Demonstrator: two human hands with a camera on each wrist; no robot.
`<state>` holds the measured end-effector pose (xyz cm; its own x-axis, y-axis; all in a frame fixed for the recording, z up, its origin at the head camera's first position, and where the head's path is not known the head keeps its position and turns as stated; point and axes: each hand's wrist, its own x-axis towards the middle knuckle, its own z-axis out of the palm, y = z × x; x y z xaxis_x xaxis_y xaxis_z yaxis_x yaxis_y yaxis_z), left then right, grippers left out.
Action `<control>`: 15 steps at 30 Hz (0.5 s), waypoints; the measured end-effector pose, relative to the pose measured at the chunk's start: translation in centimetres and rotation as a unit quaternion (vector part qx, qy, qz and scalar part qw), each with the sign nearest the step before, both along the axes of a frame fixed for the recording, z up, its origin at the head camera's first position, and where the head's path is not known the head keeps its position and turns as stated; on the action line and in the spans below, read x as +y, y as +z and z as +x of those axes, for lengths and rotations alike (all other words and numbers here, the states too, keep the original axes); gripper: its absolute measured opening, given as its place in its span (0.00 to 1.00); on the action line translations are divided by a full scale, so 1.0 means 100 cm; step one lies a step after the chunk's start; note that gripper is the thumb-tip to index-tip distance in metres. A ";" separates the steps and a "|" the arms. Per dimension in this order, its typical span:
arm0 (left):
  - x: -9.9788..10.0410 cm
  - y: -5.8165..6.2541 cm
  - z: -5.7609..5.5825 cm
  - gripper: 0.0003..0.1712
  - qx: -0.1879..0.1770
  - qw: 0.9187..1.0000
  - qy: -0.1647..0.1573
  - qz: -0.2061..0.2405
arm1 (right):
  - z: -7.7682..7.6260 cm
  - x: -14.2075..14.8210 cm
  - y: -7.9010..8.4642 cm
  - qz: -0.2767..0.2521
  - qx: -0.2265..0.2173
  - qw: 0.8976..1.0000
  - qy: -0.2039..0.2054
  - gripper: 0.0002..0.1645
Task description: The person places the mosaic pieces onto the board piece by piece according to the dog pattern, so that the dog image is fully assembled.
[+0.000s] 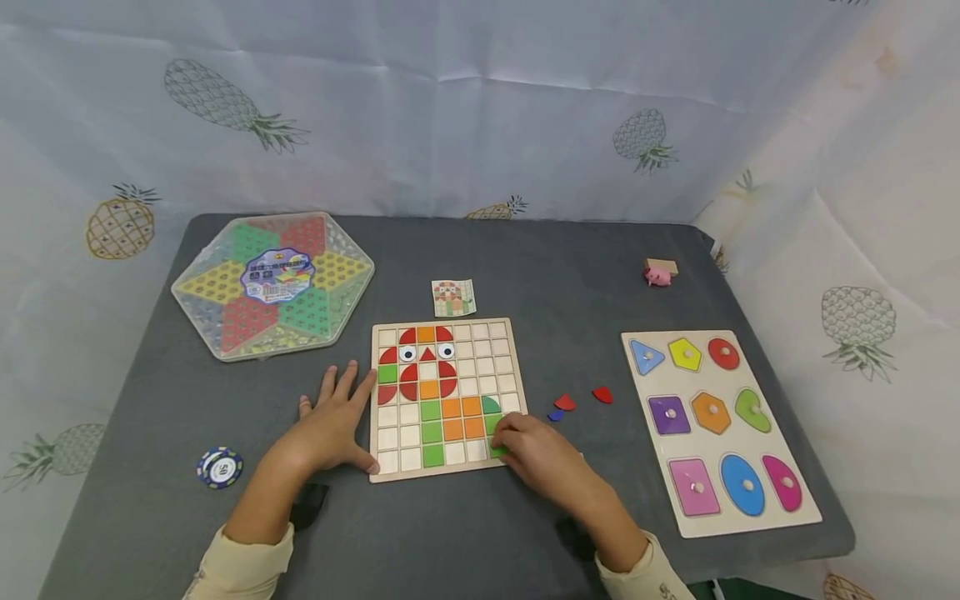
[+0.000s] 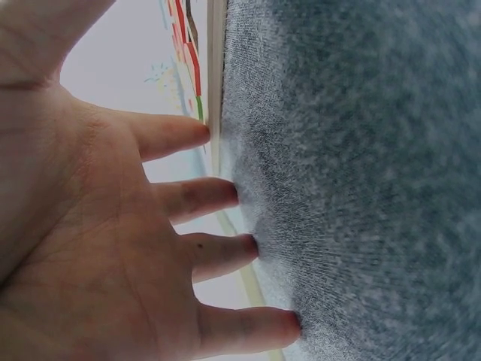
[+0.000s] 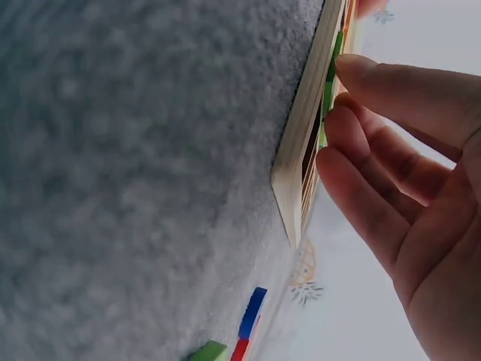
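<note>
A wooden grid board [image 1: 480,358] lies on the table, partly filled with coloured tiles that form a bird-like pattern with two eye tiles [image 1: 407,353]. My left hand [image 1: 328,427] is spread at its left edge, with the thumb at the lower left corner. In the left wrist view those fingers [image 2: 218,256] reach down to the cloth beside the board. At the lower right of the grid, my right hand [image 1: 542,454] pinches a green square tile [image 1: 498,451] between thumb and fingertips. The right wrist view shows its fingertips right at the green tiles [image 3: 328,94].
Right of the board lie red pieces [image 1: 602,395] and a blue piece [image 1: 556,415]. A pattern card [image 1: 453,298] lies behind it. Around are a boxed star game [image 1: 225,242], poker chips [image 1: 220,467], a shape puzzle [image 1: 712,517] and a pink pig figure [image 1: 657,276].
</note>
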<state>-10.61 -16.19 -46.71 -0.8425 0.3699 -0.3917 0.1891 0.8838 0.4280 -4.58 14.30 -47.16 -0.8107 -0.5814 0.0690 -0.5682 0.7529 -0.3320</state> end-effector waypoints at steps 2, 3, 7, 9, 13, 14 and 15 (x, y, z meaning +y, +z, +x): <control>0.000 0.000 0.000 0.76 -0.001 1.000 0.002 0.001 | -0.002 0.004 0.002 -0.012 -0.011 1.000 -0.005 0.09; 0.000 -0.001 0.000 0.76 -0.002 1.000 0.003 0.001 | -0.004 0.008 0.004 -0.018 -0.010 1.000 -0.016 0.09; 0.001 0.000 -0.001 0.76 -0.003 1.000 0.004 0.002 | -0.014 0.034 0.009 -0.004 0.020 0.993 -0.119 0.09; 0.001 0.000 0.000 0.76 -0.002 1.000 0.005 0.003 | -0.018 0.051 0.010 0.022 0.020 0.985 -0.171 0.11; 0.001 0.001 0.002 0.75 0.003 1.000 0.007 0.004 | -0.023 0.075 0.007 0.064 -0.023 0.977 -0.200 0.15; 0.001 0.001 0.003 0.75 0.004 1.000 0.008 0.004 | -0.023 0.078 0.006 0.063 -0.034 0.978 -0.197 0.16; 0.001 0.001 0.003 0.75 0.004 1.000 0.008 0.004 | -0.024 0.080 0.004 0.059 -0.039 0.979 -0.191 0.16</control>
<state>-10.31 -16.11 -46.61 -0.8519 0.3584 -0.3818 0.1778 0.8838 0.4328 -7.01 22.26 -46.73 -0.9708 -0.2344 -0.0506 -0.2138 0.9417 -0.2598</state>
